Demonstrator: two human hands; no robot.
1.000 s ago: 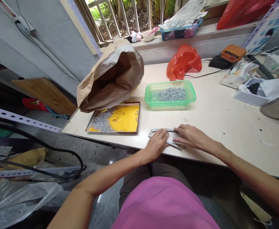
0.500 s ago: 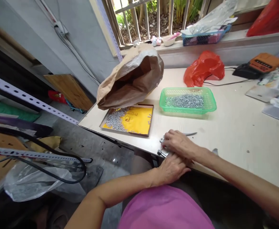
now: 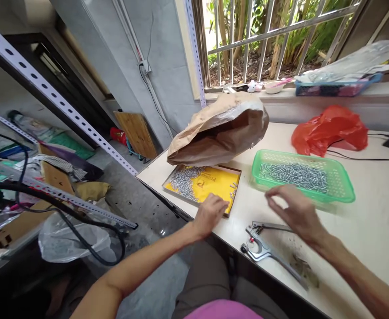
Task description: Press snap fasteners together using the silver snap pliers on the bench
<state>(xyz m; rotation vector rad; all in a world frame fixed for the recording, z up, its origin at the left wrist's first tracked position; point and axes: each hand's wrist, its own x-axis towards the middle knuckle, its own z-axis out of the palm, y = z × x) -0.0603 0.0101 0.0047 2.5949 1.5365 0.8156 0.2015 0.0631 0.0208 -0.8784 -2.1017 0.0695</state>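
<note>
My left hand (image 3: 211, 215) is over the front right part of a shallow tray (image 3: 240, 181) with a yellow bottom. Its fingers are curled together, and anything in them is hidden. Small silvery metal pins (image 3: 183, 182) lie heaped on the tray's left side, with a few at its right edge. My right hand (image 3: 296, 210) hovers in front of the green basket (image 3: 344, 192), thumb and forefinger tips pinched together; I cannot make out anything between them. Below it, a plier-like metal hand tool (image 3: 262, 252) with a spring and two long spread handles lies on the table.
More metal pins (image 3: 297, 175) fill the green basket. An open brown paper sack (image 3: 221, 133) lies behind the tray, partly overhanging it. A red plastic bag (image 3: 330, 128) and a black cable (image 3: 354, 157) are farther back. The table's front edge (image 3: 184, 215) runs close to my legs.
Both hands have come off the plier-like tool, now in full view on the table. My left hand has moved to the tray, my right hand toward the basket. The camera view has shifted.
</note>
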